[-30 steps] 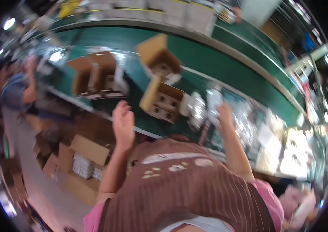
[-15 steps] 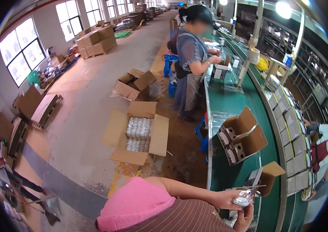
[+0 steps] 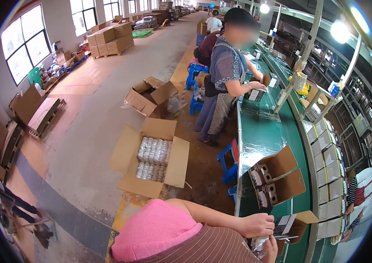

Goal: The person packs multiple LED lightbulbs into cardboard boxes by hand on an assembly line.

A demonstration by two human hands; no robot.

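Note:
My left hand (image 3: 257, 225) is closed, fingertips pinched together beside a small open carton (image 3: 301, 229); what they grip, if anything, is hidden. Just below it, my right hand (image 3: 271, 249) has its fingers closed on a shiny item in clear plastic wrap (image 3: 259, 243), partly covered by the hands. The small carton stands on the green belt (image 3: 278, 131) with its flap up, and a white-and-grey box (image 3: 284, 224) is at its near side. Farther up the belt sits a larger open carton (image 3: 289, 190) with dividers and several packed pieces.
On the floor to the left, an open cardboard box (image 3: 177, 162) holds several rows of clear-wrapped items. A co-worker (image 3: 227, 79) stands farther along the belt. Blue stools (image 3: 227, 162) stand by its edge. Stacked white boxes (image 3: 329, 184) line the far side, where another person (image 3: 363, 193) works.
My left hand has come off the plastic-wrapped item and pinched its fingers closed above it. The wrapped item has moved lower and left with my right hand. The whole view has shifted slightly.

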